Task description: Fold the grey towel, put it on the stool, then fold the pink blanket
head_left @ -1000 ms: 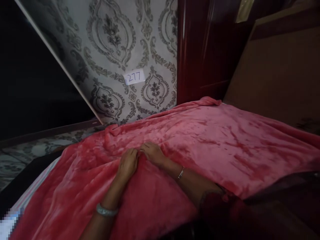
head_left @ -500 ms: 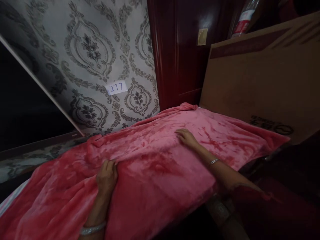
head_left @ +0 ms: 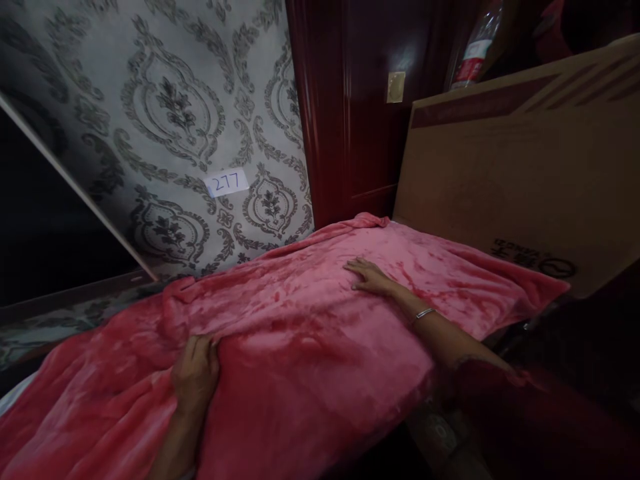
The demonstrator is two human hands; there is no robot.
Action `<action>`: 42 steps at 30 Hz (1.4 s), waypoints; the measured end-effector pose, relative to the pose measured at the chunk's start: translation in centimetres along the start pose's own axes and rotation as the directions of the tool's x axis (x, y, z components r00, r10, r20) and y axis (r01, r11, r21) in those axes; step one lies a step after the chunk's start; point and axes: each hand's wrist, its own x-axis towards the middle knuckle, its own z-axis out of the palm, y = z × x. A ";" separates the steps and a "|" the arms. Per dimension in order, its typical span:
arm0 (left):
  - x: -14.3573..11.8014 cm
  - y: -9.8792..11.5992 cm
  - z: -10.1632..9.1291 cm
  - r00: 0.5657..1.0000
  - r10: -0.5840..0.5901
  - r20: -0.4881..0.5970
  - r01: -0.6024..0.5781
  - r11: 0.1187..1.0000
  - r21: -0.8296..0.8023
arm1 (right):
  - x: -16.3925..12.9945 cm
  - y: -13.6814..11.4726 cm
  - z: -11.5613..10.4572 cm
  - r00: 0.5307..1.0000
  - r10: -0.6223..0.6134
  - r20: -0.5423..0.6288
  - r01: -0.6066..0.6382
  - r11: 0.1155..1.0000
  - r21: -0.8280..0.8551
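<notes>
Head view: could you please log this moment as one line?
left hand: gripping fold of pinkish-red plush blanket | right hand: open, fingers spread on blanket | blanket's far right: brown cardboard box

Coral-red blanket (head_left: 310, 393) at six o'clock, patched paler pink. At ten, whitish-grey wallpaper (head_left: 175, 110) with darker leafy medallions. At twelve, deep maroon panel (head_left: 327, 113); at two, brown box (head_left: 490, 167), maroon-banded, black-printed; at four, dark red sleeve (head_left: 535, 413).
</notes>
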 end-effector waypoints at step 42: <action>-1.8 -5.2 -2.1 0.814 -0.373 0.446 0.440 0.897 -0.052 | -0.9 -3.9 -3.9 0.927 -0.062 -0.370 -0.017 0.978 -0.207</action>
